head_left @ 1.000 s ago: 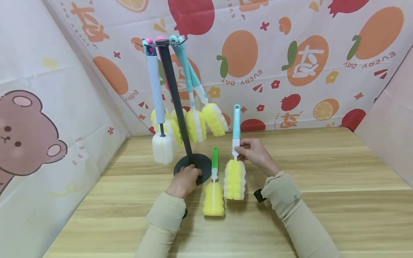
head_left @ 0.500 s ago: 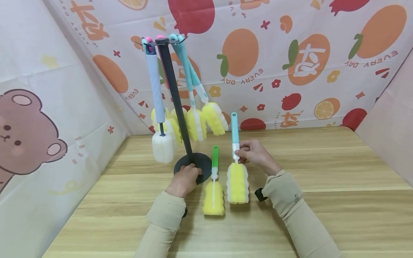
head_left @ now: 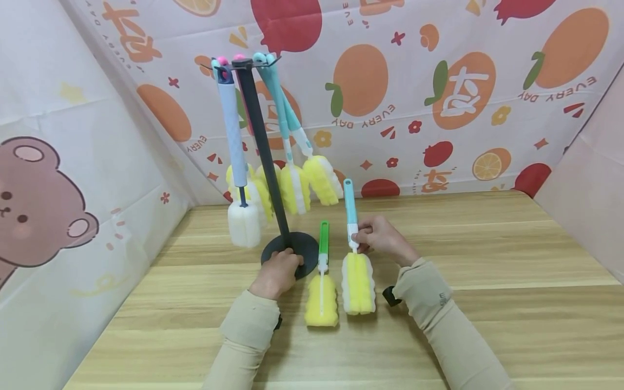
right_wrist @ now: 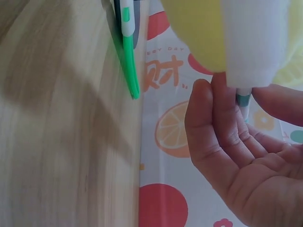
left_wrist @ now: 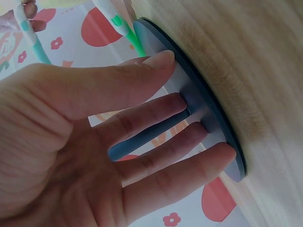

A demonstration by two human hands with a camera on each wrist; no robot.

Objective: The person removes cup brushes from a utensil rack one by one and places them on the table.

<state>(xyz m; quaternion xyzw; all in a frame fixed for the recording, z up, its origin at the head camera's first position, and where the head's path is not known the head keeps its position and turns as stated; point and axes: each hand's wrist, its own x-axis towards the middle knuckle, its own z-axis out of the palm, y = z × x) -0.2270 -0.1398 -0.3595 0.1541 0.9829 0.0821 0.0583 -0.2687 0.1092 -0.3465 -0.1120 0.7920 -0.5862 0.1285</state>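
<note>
In the head view my left hand (head_left: 277,273) rests on the round base (head_left: 306,250) of a black stand. The left wrist view shows its fingers nearly straight, their tips touching the disc's top. My right hand (head_left: 386,241) pinches a sponge bottle brush (head_left: 358,284) by its white collar, with the blue handle pointing up and away and the yellow-and-white head toward me. The right wrist view shows that sponge (right_wrist: 255,42) close up, hiding part of the grip. Between the hands, a green-handled bottle brush (head_left: 322,300) lies on the wooden table, head toward me.
Several bottle brushes hang from hooks atop the stand's pole (head_left: 263,141), among them one with a pale blue handle and white sponge (head_left: 245,225). Two teal-handled ones hang right of the pole. A fruit-patterned cloth (head_left: 409,157) rises behind the table (head_left: 487,314).
My right hand has lowered the blue-handled brush toward me, its handle tip dropping and shifting slightly left. The left hand has kept its place on the base.
</note>
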